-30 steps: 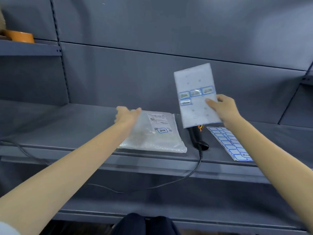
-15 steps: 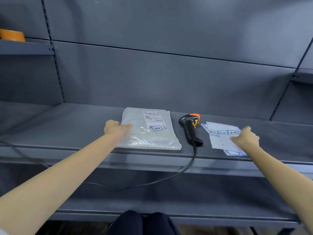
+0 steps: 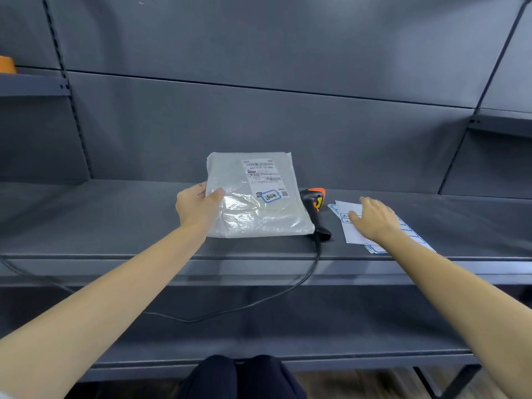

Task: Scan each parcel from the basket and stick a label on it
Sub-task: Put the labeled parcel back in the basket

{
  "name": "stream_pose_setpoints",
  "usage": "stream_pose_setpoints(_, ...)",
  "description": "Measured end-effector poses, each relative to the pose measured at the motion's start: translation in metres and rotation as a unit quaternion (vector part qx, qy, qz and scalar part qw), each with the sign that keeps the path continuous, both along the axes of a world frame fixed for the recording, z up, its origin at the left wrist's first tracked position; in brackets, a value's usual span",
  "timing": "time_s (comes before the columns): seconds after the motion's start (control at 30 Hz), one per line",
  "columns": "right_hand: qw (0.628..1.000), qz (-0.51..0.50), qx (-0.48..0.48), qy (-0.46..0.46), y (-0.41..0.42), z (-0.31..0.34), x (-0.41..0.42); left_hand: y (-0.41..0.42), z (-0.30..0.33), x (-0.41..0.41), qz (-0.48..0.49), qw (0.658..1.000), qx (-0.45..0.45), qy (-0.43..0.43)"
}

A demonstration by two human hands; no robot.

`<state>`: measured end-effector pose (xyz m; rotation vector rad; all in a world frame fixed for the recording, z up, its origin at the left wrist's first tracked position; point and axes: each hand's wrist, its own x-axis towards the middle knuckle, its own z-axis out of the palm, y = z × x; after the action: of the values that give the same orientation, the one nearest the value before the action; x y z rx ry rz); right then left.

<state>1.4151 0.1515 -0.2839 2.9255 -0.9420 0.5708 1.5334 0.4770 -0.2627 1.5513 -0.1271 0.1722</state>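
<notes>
A clear plastic parcel [image 3: 256,203] lies on the grey shelf [image 3: 115,220], its far edge tilted up. It carries a white shipping label and a blue-bordered sticker [image 3: 270,195]. My left hand [image 3: 197,207] grips the parcel's left edge, thumb on top. A black and orange barcode scanner [image 3: 315,211] lies just right of the parcel. My right hand [image 3: 374,218] rests flat on the label sheets [image 3: 349,226] lying on the shelf to the right.
The scanner's black cable [image 3: 259,303] hangs over the shelf's front edge and loops left. An orange object [image 3: 7,69] sits on an upper shelf at far left. A lower shelf runs below. The basket is out of view.
My right hand brought the label sheet down from the air onto the other sheets and now lies flat on it. My left hand took hold of the parcel's left edge and lifted its far side.
</notes>
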Motion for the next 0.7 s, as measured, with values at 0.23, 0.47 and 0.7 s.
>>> stream_pose_setpoints(0.23,0.998,-0.030,-0.051,0.001,-0.041,0.010,-0.042,-0.060,0.008,-0.027,-0.086,0.996,-0.024,-0.024)
stream_pose_setpoints(0.47,0.992,-0.121,-0.039,-0.016,-0.103,0.004,-0.132,-0.149,0.005,-0.085,-0.196,0.980,-0.027,-0.033)
stream_pose_setpoints(0.7,0.974,-0.220,0.001,-0.058,-0.151,-0.030,-0.242,-0.242,-0.013,-0.172,-0.318,0.946,0.015,-0.053)
